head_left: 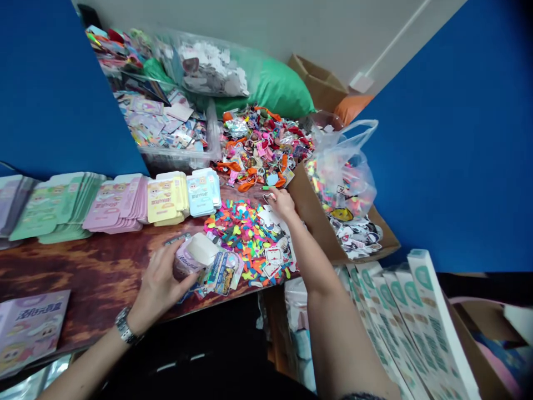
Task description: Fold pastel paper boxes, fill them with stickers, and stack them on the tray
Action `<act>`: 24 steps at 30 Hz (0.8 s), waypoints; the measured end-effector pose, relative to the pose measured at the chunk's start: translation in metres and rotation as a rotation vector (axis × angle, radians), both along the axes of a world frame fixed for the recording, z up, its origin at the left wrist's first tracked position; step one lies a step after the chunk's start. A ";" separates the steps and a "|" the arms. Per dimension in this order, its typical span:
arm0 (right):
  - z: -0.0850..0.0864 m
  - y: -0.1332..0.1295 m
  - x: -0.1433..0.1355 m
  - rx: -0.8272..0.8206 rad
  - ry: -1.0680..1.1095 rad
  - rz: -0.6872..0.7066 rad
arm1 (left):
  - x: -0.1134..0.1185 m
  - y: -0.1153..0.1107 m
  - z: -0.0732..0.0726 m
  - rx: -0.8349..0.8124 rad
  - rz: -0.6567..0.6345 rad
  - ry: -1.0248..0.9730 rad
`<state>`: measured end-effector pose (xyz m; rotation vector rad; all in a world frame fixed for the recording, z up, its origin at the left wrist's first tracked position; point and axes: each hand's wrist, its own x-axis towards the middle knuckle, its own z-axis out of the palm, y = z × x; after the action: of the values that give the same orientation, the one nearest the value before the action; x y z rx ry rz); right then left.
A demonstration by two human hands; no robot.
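My left hand (164, 278) is wrapped round a small lilac carton (191, 256), whose open top shows a white inside. Printed cards (225, 272) lie against the carton's right side. Out to the right, the fingers of my right hand (282, 203) are closed on a small trinket with a white cord (268, 196). That hand is at the front edge of a heap of mixed trinkets (266, 141). Just below it spreads a pile of bright small balloons (241, 233), with white stickers (273, 258) along its right side.
Stacks of flat cartons in green (54, 200), pink (116, 203), yellow (166, 197) and blue (203, 191) line the table's back. A purple box (33, 328) lies front left. A cardboard box (310, 222) with filled bags stands right; a bin of cards (166, 125) sits behind.
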<state>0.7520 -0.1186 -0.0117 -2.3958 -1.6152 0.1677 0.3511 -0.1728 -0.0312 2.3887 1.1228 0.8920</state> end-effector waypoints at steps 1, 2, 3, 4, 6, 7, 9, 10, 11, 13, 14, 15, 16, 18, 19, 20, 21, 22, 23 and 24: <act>-0.004 0.005 0.007 -0.025 -0.011 0.023 | 0.000 -0.001 0.000 -0.004 -0.001 -0.001; -0.006 0.008 0.011 -0.048 -0.023 0.051 | -0.001 -0.001 0.000 -0.008 -0.001 -0.001; -0.008 0.011 0.014 -0.065 -0.034 0.083 | -0.001 -0.002 0.000 -0.010 0.002 -0.002; -0.008 0.013 0.015 -0.075 -0.045 0.116 | -0.001 -0.002 -0.001 -0.012 0.004 -0.002; -0.005 0.016 0.013 -0.075 -0.069 0.175 | -0.002 -0.002 -0.001 -0.018 0.009 -0.001; -0.001 0.017 0.011 -0.066 -0.082 0.198 | -0.003 -0.002 -0.002 -0.022 0.013 0.000; 0.009 0.015 0.004 -0.032 -0.104 0.225 | -0.004 -0.002 -0.002 -0.034 0.027 0.005; 0.015 0.013 -0.001 -0.009 -0.109 0.231 | -0.004 -0.002 -0.002 -0.041 0.036 0.008; 0.021 0.010 -0.007 0.015 -0.108 0.239 | -0.004 -0.002 -0.002 -0.047 0.042 0.010; 0.034 0.000 -0.021 0.048 -0.081 0.272 | -0.005 -0.001 -0.001 -0.058 0.051 0.009; 0.040 -0.005 -0.029 0.052 -0.059 0.304 | -0.004 -0.001 0.000 -0.065 0.052 0.008; 0.044 -0.011 -0.037 0.038 -0.021 0.355 | -0.003 -0.001 0.001 -0.072 0.049 0.008; 0.046 -0.016 -0.045 0.008 0.031 0.417 | -0.003 -0.001 0.002 -0.079 0.047 0.009; 0.046 -0.026 -0.062 -0.096 0.153 0.533 | 0.000 -0.002 0.004 -0.088 0.036 0.011; 0.043 -0.030 -0.070 -0.150 0.208 0.574 | 0.001 -0.002 0.005 -0.090 0.029 0.011; 0.039 -0.033 -0.078 -0.202 0.242 0.596 | 0.002 -0.002 0.005 -0.091 0.024 0.010; 0.034 -0.035 -0.085 -0.245 0.249 0.597 | 0.002 -0.002 0.005 -0.092 0.022 0.011; 0.028 -0.036 -0.091 -0.277 0.231 0.586 | 0.003 -0.003 0.005 -0.093 0.021 0.012; 0.023 -0.037 -0.097 -0.302 0.206 0.575 | 0.003 -0.003 0.004 -0.094 0.021 0.015; 0.018 -0.036 -0.101 -0.319 0.180 0.564 | 0.003 -0.004 0.004 -0.095 0.022 0.019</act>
<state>0.6508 -0.1550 0.0061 -1.9732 -2.2644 0.7673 0.3544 -0.1765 -0.0276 2.3167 1.1740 0.8058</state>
